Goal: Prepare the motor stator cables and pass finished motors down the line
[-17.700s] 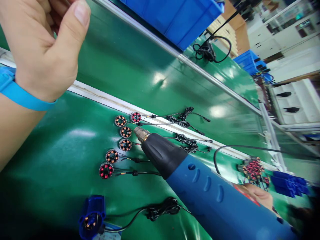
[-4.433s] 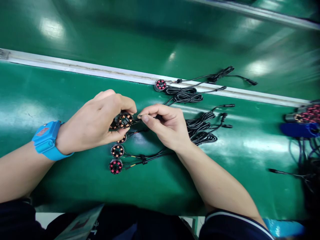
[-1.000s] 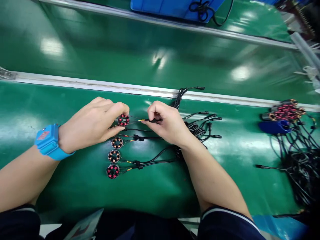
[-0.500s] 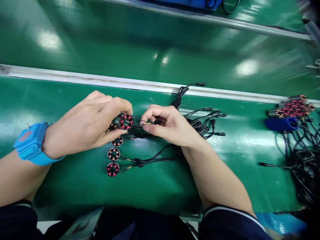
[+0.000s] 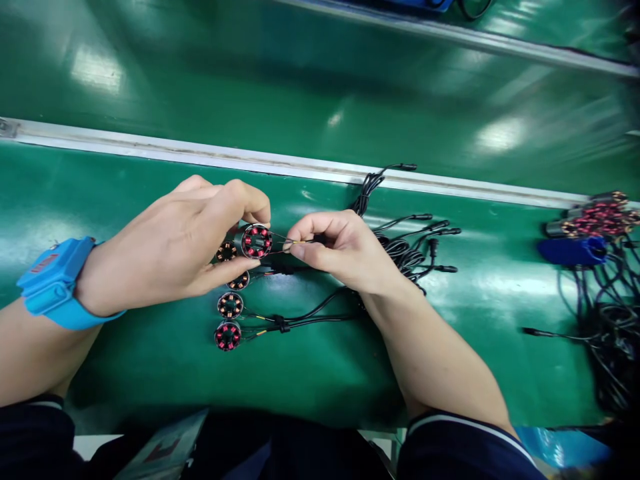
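Note:
Between its thumb and forefinger, my left hand (image 5: 200, 233) grips a round motor stator (image 5: 257, 241) with red windings. Thin wires (image 5: 283, 239) run from this stator to my right hand (image 5: 333, 247), whose thumb and fingertips are pinched on them. Part of the wires and their black cable is hidden by the right fingers. Below the hands lie several more stators in a column, among them one with copper windings (image 5: 231, 305) and a red one (image 5: 228, 335). Their cables pass rightward through a black tie (image 5: 281, 325). A blue wrist strap (image 5: 63, 283) is around my left wrist.
Coiled black cables (image 5: 400, 253) with plug ends lie just right of my right hand. At the far right are a pile of red-wound stators (image 5: 600, 217), a blue cylindrical piece (image 5: 573, 251) and a tangle of black cables (image 5: 617, 353). A pale rail (image 5: 200, 155) crosses the green bench behind.
The right fingers have shifted slightly along the wires, and the wires now spread apart more near the stator. The left hand still holds the stator. The view has moved a little.

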The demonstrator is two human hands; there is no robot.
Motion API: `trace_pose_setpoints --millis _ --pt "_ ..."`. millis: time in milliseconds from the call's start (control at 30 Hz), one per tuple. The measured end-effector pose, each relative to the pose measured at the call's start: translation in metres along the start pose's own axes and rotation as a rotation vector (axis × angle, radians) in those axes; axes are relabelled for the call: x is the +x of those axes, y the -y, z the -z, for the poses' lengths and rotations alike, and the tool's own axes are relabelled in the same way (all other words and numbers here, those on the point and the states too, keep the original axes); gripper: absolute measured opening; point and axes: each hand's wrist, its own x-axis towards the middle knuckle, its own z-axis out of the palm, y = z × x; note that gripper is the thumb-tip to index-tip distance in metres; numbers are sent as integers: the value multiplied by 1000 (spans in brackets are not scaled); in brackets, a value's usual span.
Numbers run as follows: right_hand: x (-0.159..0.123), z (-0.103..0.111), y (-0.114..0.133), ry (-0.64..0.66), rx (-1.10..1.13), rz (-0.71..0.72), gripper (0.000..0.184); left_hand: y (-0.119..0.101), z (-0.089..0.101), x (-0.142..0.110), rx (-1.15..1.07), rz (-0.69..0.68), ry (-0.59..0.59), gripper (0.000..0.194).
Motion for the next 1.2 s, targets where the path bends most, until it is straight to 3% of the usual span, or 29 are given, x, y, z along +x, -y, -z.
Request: trace_pose_setpoints --millis 600,833,1033,1200 --pt "-4 -3 -1 44 19 -33 21 2 -1 -1 -23 8 6 34" --pt "-1 3 -3 27 18 60 16 1 2 1 -22 42 32 34" --pt "-1 8 -4 -63 -125 135 17 6 5 6 26 -69 27 25" --pt "2 5 -9 -62 -171 145 17 17 4 11 25 -154 69 17"
